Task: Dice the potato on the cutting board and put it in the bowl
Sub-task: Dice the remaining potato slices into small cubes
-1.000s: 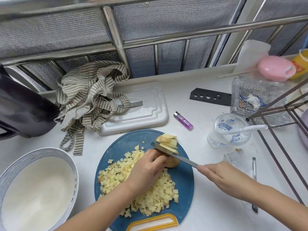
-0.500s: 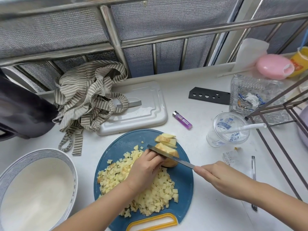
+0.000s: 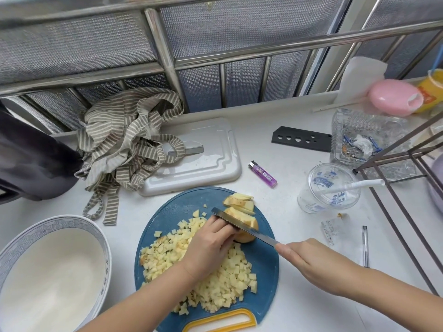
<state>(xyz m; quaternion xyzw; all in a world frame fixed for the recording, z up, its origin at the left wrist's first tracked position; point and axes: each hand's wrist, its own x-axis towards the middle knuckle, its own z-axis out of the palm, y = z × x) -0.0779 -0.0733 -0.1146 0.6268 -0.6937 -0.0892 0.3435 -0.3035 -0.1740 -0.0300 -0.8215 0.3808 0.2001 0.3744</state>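
One potato chunk [image 3: 239, 218] sits on the blue cutting board [image 3: 266, 264], half hidden by the knife [image 3: 259, 234] and the left hand [image 3: 208, 248] gripping it. The right hand [image 3: 309, 264] wraps the knife's unseen handle. One bowl [image 3: 60, 220], cut off by the frame, stands to the left.

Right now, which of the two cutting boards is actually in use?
The round blue board with the yellow handle, nearest the person: it carries the potato and diced pieces. The white rectangular board behind it holds no food.
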